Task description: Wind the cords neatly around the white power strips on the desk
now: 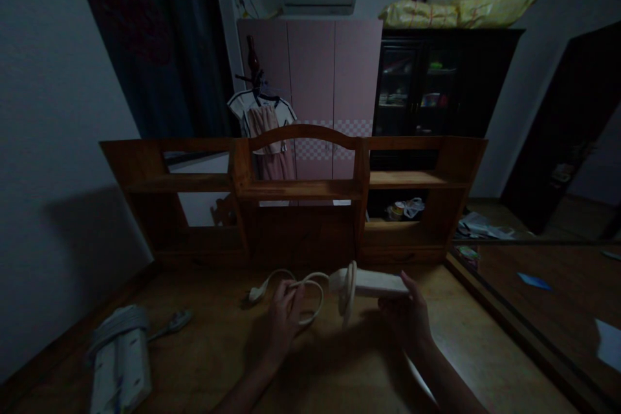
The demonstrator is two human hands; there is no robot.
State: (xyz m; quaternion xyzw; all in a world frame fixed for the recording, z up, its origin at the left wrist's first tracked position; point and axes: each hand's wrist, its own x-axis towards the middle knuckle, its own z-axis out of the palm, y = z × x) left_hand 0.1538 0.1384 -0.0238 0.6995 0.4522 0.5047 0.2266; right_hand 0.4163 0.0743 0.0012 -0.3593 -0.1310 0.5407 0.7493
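Note:
My right hand (407,314) grips one end of a white power strip (381,283), held level above the wooden desk top (204,369). Loops of its white cord (350,291) wrap around the strip's other end. From there the cord runs left to my left hand (285,314), whose fingers are closed on it. The cord's plug (255,294) hangs or lies just left of that hand; I cannot tell which. At the lower left lies a second white power strip (121,362), its cord (119,326) wound round one end and its plug (179,320) beside it.
A wooden shelf unit (301,189) stands along the desk's back edge. A raised wooden edge (504,330) runs down the right side. Beyond are a pink wardrobe (310,71), a dark cabinet (446,90) and papers (533,281) at the right. The room is dim.

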